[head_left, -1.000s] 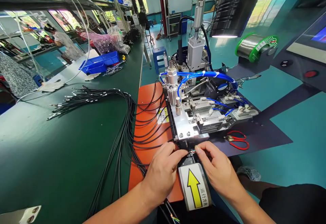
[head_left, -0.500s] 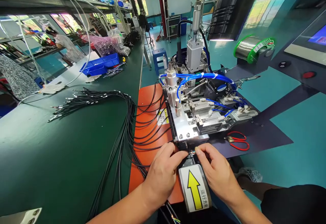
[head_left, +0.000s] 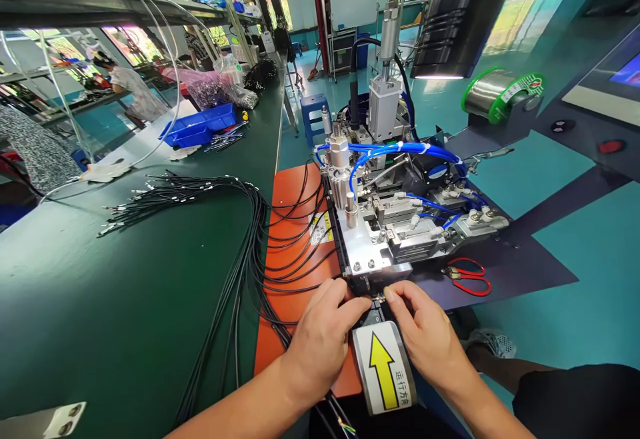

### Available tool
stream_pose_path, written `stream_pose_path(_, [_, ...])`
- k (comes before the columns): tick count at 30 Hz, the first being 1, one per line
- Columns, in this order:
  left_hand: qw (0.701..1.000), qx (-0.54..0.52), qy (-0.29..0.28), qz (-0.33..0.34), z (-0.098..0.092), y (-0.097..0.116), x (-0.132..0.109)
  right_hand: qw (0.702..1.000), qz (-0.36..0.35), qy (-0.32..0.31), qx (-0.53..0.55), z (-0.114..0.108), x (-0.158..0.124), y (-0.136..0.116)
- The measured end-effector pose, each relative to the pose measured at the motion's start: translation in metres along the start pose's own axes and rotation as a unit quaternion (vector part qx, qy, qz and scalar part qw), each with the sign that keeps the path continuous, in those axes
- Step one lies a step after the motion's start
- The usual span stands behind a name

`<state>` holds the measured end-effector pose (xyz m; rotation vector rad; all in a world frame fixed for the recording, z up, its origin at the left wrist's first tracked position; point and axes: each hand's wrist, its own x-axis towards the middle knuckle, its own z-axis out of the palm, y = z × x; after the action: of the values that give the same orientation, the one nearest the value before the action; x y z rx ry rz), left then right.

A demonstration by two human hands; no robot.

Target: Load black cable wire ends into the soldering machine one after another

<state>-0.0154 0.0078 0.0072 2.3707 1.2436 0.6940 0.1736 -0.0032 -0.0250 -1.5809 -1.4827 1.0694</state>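
Note:
At the front end of the metal machine [head_left: 360,249], my two hands meet over a narrow black track [head_left: 371,316]. My left hand [head_left: 323,329] is closed, its thumb and fingers pinched on the end of a black cable [head_left: 295,290] that runs in under it; the grip itself is mostly hidden. My right hand [head_left: 425,326] pinches the small coloured wires [head_left: 380,298] at that cable's end between thumb and forefinger. Just below the fingertips is a plate with a yellow arrow [head_left: 383,369]. Bare wire ends [head_left: 345,426] of other cables hang near my lap.
A long bundle of black cables [head_left: 250,226] lies across the green table [head_left: 150,306] and orange board [head_left: 287,252]. Red-handled scissors [head_left: 470,278] lie right of the machine, below a solder wire spool [head_left: 500,96]. A blue bin [head_left: 200,126] stands farther back; a person [head_left: 137,92] sits beyond.
The view has shifted very slightly. Both hands keep the same place and grip at the track, with hardly any finger movement.

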Motion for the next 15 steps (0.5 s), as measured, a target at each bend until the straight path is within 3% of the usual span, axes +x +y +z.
stream_pose_path(4, [1.000,-0.003,0.001,0.007,0.000,0.001,0.000,0.998,-0.032,0.035,-0.032,-0.010,-0.005,-0.006])
stream_pose_path(9, [1.000,0.004,0.005,0.001,0.001,0.001,-0.001,0.994,-0.093,0.021,-0.063,-0.011,-0.008,-0.016])
stream_pose_path(15, [1.000,0.013,-0.005,-0.002,0.004,0.000,-0.002,0.993,-0.080,0.017,-0.086,-0.010,-0.005,-0.012])
